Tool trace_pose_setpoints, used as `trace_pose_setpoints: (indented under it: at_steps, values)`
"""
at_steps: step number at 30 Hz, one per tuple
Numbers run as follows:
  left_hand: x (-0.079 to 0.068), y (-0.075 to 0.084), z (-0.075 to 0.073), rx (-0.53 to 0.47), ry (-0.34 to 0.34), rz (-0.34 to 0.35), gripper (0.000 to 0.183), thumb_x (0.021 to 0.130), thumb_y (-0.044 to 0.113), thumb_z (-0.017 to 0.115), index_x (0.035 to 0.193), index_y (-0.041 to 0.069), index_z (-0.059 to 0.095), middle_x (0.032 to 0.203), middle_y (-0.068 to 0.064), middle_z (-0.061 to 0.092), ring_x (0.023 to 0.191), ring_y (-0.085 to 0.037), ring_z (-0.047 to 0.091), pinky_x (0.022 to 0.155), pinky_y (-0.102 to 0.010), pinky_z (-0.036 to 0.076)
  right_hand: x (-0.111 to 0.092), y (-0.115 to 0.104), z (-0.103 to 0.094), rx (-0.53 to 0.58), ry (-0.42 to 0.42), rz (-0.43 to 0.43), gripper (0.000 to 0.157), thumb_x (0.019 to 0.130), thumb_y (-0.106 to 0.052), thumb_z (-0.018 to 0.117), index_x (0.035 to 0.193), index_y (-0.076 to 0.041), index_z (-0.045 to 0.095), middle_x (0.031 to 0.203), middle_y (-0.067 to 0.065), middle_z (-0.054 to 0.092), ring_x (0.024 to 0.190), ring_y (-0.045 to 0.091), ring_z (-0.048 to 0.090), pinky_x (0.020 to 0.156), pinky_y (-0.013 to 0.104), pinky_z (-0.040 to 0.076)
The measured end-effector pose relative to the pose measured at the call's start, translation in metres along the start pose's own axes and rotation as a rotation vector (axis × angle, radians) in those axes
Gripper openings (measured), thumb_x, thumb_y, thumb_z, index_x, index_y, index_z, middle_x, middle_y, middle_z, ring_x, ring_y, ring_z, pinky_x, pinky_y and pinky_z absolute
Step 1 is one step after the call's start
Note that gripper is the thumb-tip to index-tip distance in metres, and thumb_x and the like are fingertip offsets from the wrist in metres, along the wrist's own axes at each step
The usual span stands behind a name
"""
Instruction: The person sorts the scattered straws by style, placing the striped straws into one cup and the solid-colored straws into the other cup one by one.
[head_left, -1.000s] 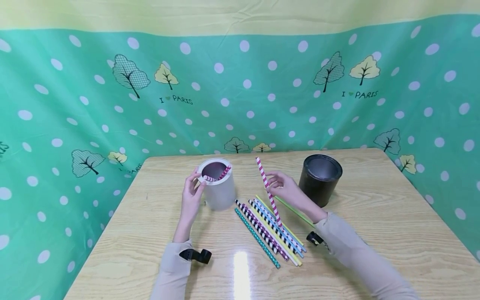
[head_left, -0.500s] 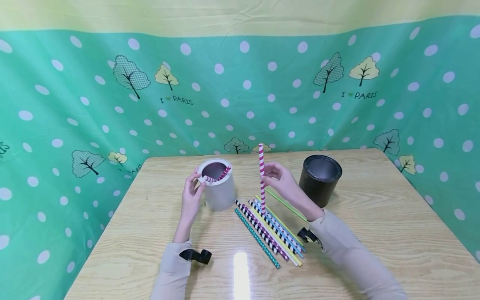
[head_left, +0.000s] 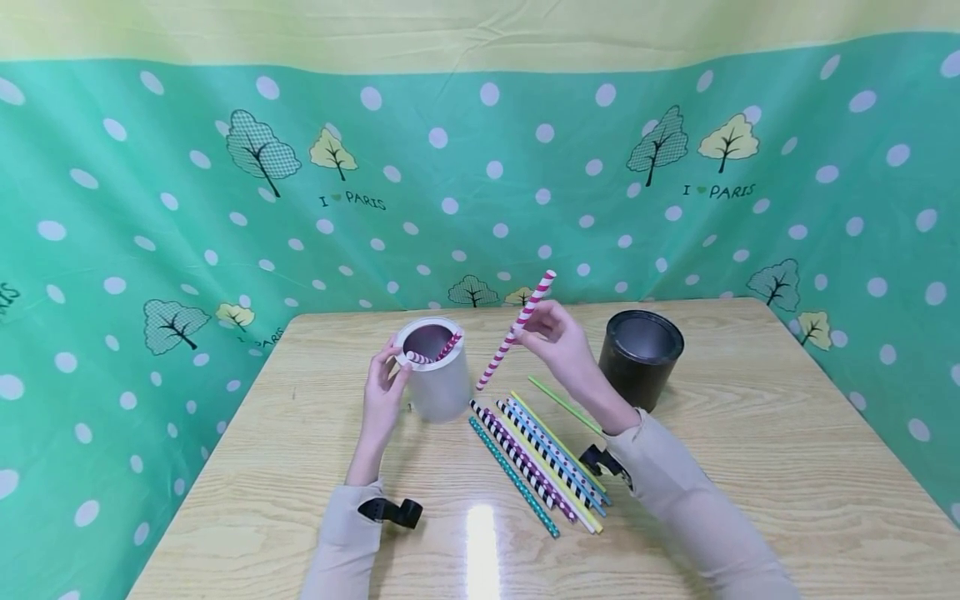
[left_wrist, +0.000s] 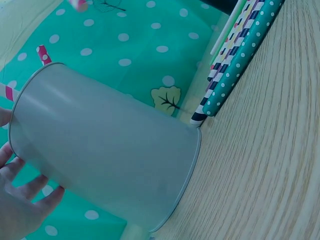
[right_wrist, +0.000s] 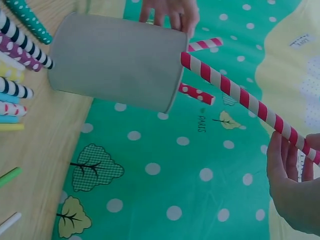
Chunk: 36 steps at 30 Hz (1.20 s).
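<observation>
A pale grey can (head_left: 441, 390) stands on the table, and my left hand (head_left: 384, 398) holds it by the rim, thumb at the front and fingers along the left side. Out of its mouth lean a pink-and-white striped paper straw (right_wrist: 205, 45) and a pink dotted one (right_wrist: 197, 93). My right hand (head_left: 561, 346) pinches another pink-striped paper straw (head_left: 498, 360) between thumb and fingers. This straw slants in the air, its lower end just right of the can in the head view; in the right wrist view that end (right_wrist: 192, 61) overlaps the can's rim.
Several paper straws lie side by side in front of the cans, among them a teal dotted one (head_left: 513, 477) and a yellow one (head_left: 558, 442). A green straw (head_left: 564, 405) lies apart to the right. Behind it stands a black can (head_left: 639, 379). A green dotted cloth (head_left: 480, 192) hangs behind the table (head_left: 750, 417).
My right hand has moved left and up with the striped straw, lifting it off the pile. The straw has swung so its lower end points left toward the grey can. My left hand stays put.
</observation>
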<state>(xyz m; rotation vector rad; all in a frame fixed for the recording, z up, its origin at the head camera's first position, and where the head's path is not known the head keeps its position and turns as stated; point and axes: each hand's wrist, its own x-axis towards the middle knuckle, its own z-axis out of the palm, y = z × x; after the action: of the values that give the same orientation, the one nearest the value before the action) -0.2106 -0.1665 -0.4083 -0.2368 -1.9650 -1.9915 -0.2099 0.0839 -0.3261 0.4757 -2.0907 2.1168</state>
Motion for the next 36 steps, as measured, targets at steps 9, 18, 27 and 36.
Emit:
trace_pose_setpoints:
  at_steps: [9, 18, 27, 36]
  values:
    - [0.000, 0.000, 0.000, -0.001, -0.008, 0.000, 0.035, 0.088, -0.002, 0.047, 0.119, -0.012, 0.035, 0.143, -0.017, 0.023, 0.127, -0.034, 0.028, 0.105, -0.042, 0.025, 0.011, -0.015, 0.008, 0.075, 0.032, -0.064, 0.023, 0.080, 0.000, 0.061, 0.099, 0.000, 0.049, 0.093, 0.004, 0.058, 0.089, 0.015, 0.056, 0.081, 0.028, 0.050]
    - [0.003, -0.011, -0.005, -0.012, -0.009, -0.013, 0.034, 0.089, 0.000, 0.048, 0.119, -0.010, 0.036, 0.143, -0.013, 0.024, 0.127, -0.031, 0.028, 0.106, -0.042, 0.025, 0.027, -0.020, 0.020, 0.115, 0.056, -0.097, 0.021, 0.078, 0.000, 0.063, 0.096, -0.001, 0.051, 0.093, 0.004, 0.060, 0.087, 0.015, 0.057, 0.081, 0.028, 0.050]
    - [0.005, -0.023, -0.006, -0.009, -0.002, 0.031, 0.034, 0.088, 0.003, 0.050, 0.119, -0.007, 0.038, 0.143, -0.012, 0.026, 0.126, -0.030, 0.030, 0.105, -0.041, 0.026, 0.045, -0.007, 0.033, 0.088, 0.077, -0.072, 0.025, 0.078, 0.000, 0.063, 0.099, 0.002, 0.051, 0.091, 0.004, 0.059, 0.085, 0.012, 0.056, 0.083, 0.026, 0.048]
    - [0.005, -0.023, -0.006, -0.006, -0.003, 0.026, 0.034, 0.088, 0.003, 0.050, 0.119, -0.006, 0.038, 0.143, -0.012, 0.026, 0.127, -0.029, 0.029, 0.105, -0.041, 0.026, 0.048, 0.008, 0.040, 0.022, 0.038, -0.049, 0.027, 0.077, 0.000, 0.064, 0.102, 0.005, 0.054, 0.095, 0.012, 0.059, 0.084, 0.014, 0.057, 0.084, 0.026, 0.048]
